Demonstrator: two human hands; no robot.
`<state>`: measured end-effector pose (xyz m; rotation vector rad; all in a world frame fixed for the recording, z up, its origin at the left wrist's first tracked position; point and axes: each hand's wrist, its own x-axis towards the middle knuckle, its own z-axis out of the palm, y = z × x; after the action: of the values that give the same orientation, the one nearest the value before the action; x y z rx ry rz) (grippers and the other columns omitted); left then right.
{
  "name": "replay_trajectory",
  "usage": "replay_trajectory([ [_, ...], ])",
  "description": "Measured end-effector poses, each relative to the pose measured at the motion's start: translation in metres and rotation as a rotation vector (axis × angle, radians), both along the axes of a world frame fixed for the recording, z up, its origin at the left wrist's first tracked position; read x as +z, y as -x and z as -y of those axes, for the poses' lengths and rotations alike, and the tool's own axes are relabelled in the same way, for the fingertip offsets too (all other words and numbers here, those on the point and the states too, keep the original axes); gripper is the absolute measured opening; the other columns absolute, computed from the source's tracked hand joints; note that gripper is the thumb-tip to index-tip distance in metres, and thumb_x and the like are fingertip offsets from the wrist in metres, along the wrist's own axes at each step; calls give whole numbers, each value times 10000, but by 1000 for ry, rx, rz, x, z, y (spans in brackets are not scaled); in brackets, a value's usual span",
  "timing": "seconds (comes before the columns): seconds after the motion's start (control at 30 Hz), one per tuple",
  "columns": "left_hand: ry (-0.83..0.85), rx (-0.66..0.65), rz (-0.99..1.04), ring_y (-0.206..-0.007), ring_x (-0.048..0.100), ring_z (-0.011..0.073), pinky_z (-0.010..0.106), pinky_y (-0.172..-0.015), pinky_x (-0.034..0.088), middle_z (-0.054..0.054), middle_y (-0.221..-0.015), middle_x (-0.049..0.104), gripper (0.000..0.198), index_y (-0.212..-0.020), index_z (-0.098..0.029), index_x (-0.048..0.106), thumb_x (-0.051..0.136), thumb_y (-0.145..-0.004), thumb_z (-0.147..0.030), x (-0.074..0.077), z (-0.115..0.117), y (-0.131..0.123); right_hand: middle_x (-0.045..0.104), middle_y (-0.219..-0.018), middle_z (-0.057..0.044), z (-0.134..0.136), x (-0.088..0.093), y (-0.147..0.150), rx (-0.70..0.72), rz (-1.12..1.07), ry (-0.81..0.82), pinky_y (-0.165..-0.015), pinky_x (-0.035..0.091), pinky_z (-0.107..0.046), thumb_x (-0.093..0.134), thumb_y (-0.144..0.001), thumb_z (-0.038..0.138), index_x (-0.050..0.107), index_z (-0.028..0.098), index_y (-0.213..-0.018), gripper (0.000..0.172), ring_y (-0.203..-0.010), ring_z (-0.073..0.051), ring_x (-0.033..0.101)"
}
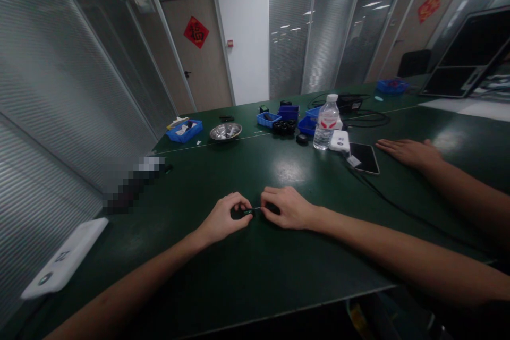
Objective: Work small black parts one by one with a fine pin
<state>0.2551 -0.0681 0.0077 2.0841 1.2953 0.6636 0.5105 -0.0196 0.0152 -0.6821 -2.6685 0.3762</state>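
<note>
My left hand (225, 218) pinches a small dark piece with greenish marks (248, 211) between thumb and fingertips, low over the green table. Right across from it, my right hand (287, 207) is closed too, its thumb and index finger meeting at the end of a thin pale piece (257, 207) that bridges the gap between both hands. Whether the thin piece is joined to the dark one I cannot tell. The other fingers of my right hand are curled, and what lies inside its palm is hidden.
Another person's hand (410, 153) lies flat at right, near a phone (364, 158), a white box-shaped device (340, 141) and a water bottle (326, 123). Farther back stand a metal bowl (226, 132) and blue trays (185, 131). A white device (66, 260) sits at left.
</note>
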Motion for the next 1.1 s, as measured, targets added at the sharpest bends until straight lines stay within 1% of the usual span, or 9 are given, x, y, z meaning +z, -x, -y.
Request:
replay_trajectory([
  [0.17,4,34,5,-882,584,197,312,-754,446,52,-991,662,207,-1026,-205,716,689,-903,-370,2,0,0,607,-929,-23,0,0,0,11,17,-19,-603,315,-253,558,-966,288,619,174,-952,130,-694,-112,509],
  [0.33,29,-4,26,-892,580,196,310,-747,440,57,-1031,669,237,-1059,-208,736,681,-924,-395,5,-1,0,610,-931,-25,-1,-2,1,16,23,-25,-600,305,-253,555,-964,281,624,172,-969,129,-679,-109,499],
  [0.5,48,-24,43,-879,574,193,308,-746,438,57,-1026,668,259,-1047,-208,745,690,-922,-428,3,-3,3,617,-932,-27,0,-3,0,13,22,-40,-601,308,-261,552,-972,294,626,177,-970,139,-697,-118,518],
  [0.63,62,-31,35,-885,574,194,314,-767,434,54,-1036,671,271,-1068,-216,742,682,-927,-440,3,-3,5,625,-933,-25,0,-2,0,32,18,-49,-602,315,-265,535,-988,299,618,181,-989,144,-706,-121,532],
  [0.83,53,-79,-6,-916,583,208,348,-839,434,58,-1055,685,292,-1066,-228,743,671,-927,-475,1,-2,3,633,-951,-31,-1,-5,2,89,17,-60,-609,330,-262,507,-1013,313,609,183,-1023,165,-718,-125,536],
  [0.93,40,-76,-7,-906,582,209,349,-826,434,62,-1045,684,305,-1078,-231,746,672,-924,-484,1,-2,2,629,-938,-30,0,-5,2,84,14,-63,-608,330,-261,486,-1024,316,604,182,-1018,179,-717,-127,537],
  [1.1,18,-68,-27,-891,581,202,334,-803,436,50,-1014,675,314,-1116,-234,737,683,-918,-471,3,-1,0,631,-940,-33,1,-4,1,49,8,-61,-615,334,-260,516,-1007,311,602,184,-1019,153,-721,-130,548],
])
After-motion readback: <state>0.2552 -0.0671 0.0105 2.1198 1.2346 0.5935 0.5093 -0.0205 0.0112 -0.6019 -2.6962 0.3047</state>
